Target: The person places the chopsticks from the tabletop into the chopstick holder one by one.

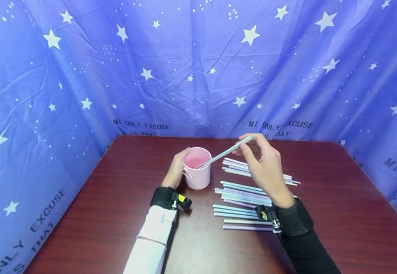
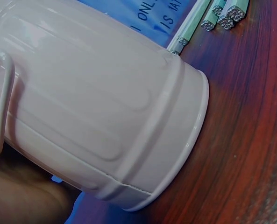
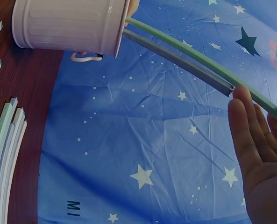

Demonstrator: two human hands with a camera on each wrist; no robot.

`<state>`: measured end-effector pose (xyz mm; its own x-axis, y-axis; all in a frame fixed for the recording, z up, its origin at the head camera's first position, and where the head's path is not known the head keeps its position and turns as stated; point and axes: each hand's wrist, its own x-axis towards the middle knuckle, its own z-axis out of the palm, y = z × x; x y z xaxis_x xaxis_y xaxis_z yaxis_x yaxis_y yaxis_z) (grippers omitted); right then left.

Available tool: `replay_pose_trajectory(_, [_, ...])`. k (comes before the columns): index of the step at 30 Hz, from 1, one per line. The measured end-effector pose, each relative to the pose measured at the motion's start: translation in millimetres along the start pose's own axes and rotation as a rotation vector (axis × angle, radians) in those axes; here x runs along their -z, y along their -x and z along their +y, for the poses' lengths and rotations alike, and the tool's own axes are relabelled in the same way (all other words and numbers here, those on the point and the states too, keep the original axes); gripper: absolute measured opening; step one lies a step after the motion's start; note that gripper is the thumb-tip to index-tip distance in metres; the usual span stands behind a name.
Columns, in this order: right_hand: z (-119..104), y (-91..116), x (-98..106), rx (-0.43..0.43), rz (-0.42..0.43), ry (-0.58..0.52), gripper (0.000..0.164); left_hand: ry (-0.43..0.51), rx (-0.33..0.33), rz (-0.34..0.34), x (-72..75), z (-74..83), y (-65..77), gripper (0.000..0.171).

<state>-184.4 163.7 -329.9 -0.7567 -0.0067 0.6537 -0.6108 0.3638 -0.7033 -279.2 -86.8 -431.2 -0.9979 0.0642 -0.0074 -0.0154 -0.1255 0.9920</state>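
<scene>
A pink bucket with small side handles stands on the table, its ribbed wall filling much of the left wrist view. My left hand holds the bucket by its left side, thumb near the rim; its other fingers are hidden behind. My right hand pinches a long thin pale green stick near its upper end. The stick slants down to the left, with its lower end inside the bucket. In the right wrist view, a grey stick also leans out of the bucket, its end close to the right fingertips.
Several pastel sticks lie in loose rows on the dark red wooden table, right of the bucket and partly under the right forearm. Blue star-patterned curtains hang behind the table and along both sides.
</scene>
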Motion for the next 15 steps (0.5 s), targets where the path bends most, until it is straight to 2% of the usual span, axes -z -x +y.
replay_pose_trajectory(8, [4,0,1,-0.027,-0.043,0.055,0.016,-0.001,0.000,0.002,-0.5,-0.3,-1.1,0.050])
replay_pose_trajectory(12, [11,-1,4,-0.085,-0.065,0.160,0.017,-0.004,0.007,0.008,-0.7,0.5,-1.7,0.050])
replay_pose_trajectory(15, [20,-1,6,-0.144,-0.117,0.260,0.017,-0.001,0.012,0.006,-0.8,0.6,-1.6,0.050])
